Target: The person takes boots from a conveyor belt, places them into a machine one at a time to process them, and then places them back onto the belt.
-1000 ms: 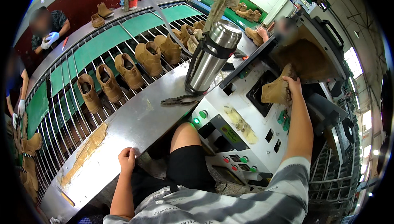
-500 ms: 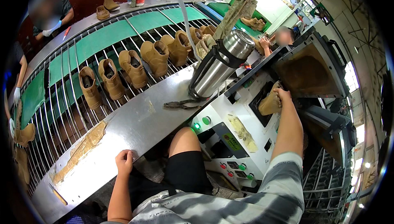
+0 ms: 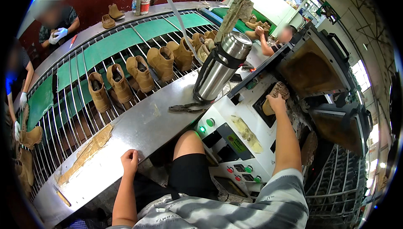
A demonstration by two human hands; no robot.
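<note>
My right hand point(image 3: 275, 103) is closed on a tan boot point(image 3: 279, 90) over the dark recessed pad point(image 3: 267, 113) of a white machine. The boot is tipped so that its treaded sole shows; my fingers cover part of its upper. My left hand point(image 3: 130, 162) rests by the near edge of the metal counter point(image 3: 138, 134), fingers curled, with nothing visible in them. Several tan boots point(image 3: 121, 84) stand in a row on the roller rack beyond the counter.
A steel thermos point(image 3: 222, 67) and pliers point(image 3: 187, 107) lie between counter and machine. Raised padded lids point(image 3: 312, 67) stand at the right, above another boot sole point(image 3: 310, 148). Buttons point(image 3: 210, 122) sit on the machine's front. Co-workers with gloved hands point(image 3: 61, 33) are across the rack.
My right hand has turned the boot over, so its treaded sole now faces up and away. The other boot sole by the lower lid shows more. My left hand stays about where it was.
</note>
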